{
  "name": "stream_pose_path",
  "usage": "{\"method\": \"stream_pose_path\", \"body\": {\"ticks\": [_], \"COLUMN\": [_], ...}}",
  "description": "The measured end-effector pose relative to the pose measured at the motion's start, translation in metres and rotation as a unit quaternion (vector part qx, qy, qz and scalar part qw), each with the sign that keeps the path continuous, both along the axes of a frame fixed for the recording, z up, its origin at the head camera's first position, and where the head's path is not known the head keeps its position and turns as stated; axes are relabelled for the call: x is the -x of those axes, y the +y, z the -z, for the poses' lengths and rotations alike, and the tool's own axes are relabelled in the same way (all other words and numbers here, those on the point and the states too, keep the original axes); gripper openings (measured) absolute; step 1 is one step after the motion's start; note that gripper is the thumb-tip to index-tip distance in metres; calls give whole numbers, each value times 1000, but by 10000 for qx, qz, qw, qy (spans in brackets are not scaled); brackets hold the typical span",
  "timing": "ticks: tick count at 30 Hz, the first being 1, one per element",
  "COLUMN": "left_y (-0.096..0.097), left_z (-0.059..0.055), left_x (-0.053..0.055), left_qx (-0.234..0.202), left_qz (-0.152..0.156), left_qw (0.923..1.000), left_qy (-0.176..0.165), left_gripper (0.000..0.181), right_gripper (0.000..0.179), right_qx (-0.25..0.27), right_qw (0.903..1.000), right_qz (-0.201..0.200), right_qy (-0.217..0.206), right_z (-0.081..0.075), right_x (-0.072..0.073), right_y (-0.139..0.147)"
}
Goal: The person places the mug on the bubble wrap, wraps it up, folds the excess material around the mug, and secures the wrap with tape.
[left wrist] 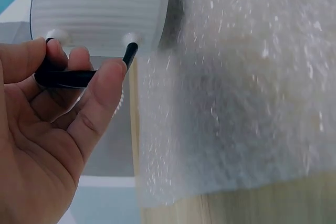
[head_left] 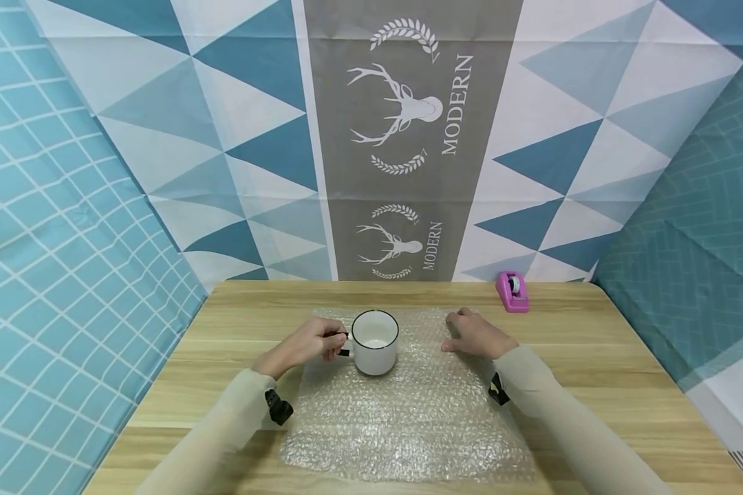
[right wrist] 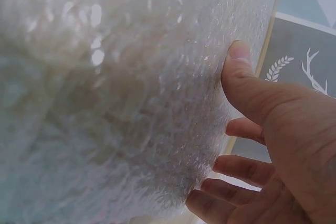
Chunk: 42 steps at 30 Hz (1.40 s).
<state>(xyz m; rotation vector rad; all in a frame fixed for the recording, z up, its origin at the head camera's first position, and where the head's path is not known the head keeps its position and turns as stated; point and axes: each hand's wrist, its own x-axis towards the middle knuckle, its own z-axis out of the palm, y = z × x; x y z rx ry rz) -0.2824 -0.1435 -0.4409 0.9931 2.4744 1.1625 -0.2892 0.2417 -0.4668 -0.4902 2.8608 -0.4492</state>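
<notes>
A white mug (head_left: 374, 354) with a dark rim stands upright over a sheet of clear bubble wrap (head_left: 396, 426); whether its base touches the sheet I cannot tell. My left hand (head_left: 312, 340) grips the mug by its black handle (left wrist: 68, 78), fingers curled round it in the left wrist view. At the sheet's far right part, my right hand (head_left: 478, 335) rests with fingers spread and slightly bent. In the right wrist view its thumb (right wrist: 239, 64) lies against the bubble wrap (right wrist: 131, 103), and the other fingertips meet the sheet near its edge.
A pink tape dispenser (head_left: 512, 292) stands at the back right of the wooden table (head_left: 223, 337). Behind the table hangs a patterned cloth (head_left: 396, 172) with deer heads and triangles. Blue tiled cloth (head_left: 56, 227) hangs along the left side, green cloth (head_left: 693, 261) along the right.
</notes>
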Motion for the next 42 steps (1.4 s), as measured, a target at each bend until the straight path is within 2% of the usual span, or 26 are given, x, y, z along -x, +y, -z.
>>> {"method": "stream_pose_path", "body": {"ticks": [10,36,42], "left_y": [15,36,37], "left_z": [5,13,15], "left_x": [-2,-7,-9], "left_qx": [-25,-103,-56], "left_qz": [247,434,430], "left_qw": [9995,9983,9990], "left_qy": [-174,-363,-110], "left_gripper": [30,32,31], "right_gripper": [69,72,72], "right_qx": [34,-22,-23], "right_qw": [9996,10000,10000], "right_qz": [-141,80,61], "right_qy": [224,-32,-36], "right_z": [2,3,2], "right_x": [0,-1,0], "right_y": [0,-2,-2]}}
